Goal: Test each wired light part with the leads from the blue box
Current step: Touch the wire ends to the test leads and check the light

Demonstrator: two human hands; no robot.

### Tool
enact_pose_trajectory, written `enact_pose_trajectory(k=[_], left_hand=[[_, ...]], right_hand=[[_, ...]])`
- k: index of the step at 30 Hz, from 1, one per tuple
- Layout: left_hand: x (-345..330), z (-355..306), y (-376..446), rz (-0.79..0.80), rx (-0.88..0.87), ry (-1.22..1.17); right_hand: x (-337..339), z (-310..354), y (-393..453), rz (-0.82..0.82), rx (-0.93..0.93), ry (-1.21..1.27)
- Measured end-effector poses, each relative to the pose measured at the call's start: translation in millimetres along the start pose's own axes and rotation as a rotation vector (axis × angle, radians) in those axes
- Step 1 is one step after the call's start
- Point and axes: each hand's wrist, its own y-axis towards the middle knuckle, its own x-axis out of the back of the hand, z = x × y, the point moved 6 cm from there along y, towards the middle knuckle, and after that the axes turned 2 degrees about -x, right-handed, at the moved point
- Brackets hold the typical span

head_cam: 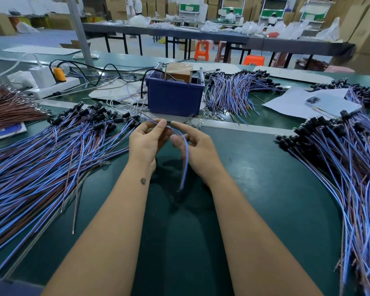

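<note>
Your left hand [146,139] pinches a blue-and-brown wire pair [185,154] at fingertips, mid-surface, just in front of the blue box [174,97]. Wire arcs over and hangs down between your hands, bare tips low. Your right hand [195,148] has forefinger straight, other fingers loosely curled beside the wire; contact unclear. Piles of like wires [51,154] with black caps lie along left and right edges of the surface [254,189].

You get one view only — a wide-angle camera on your head, looking forward and down along your forearms; the green table [254,167] sits close, the workshop far behind.
</note>
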Motion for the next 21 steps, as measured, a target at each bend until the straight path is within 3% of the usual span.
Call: enact_pose_trajectory(k=[3, 8, 12, 15, 21], left_hand=[[-3.3, 1.3, -2.5, 0.038, -0.057, 0.135], [-38.5, 11.7, -26.6, 0.397, -0.263, 0.686], [-67.8, 4.7, -63.0, 0.545, -0.683, 1.123], [-98.0, 4.8, -103.5, 0.775, -0.843, 1.197], [-164.4, 27.8, -157.6, 0.901, -0.709, 0.985]], right_hand=[[16.4, 2.8, -2.2, -0.165, 0.010, 0.150], [45.5, -15.9, -10.8, -0.509, -0.168, 0.405], [58.3, -13.1, -20.3, -0.556, -0.202, 0.296], [89.3, -4.7, -27.4, -0.528, -0.257, 0.072], [197.2, 31.9, -52.0, -0.501, -0.290, -0.265]])
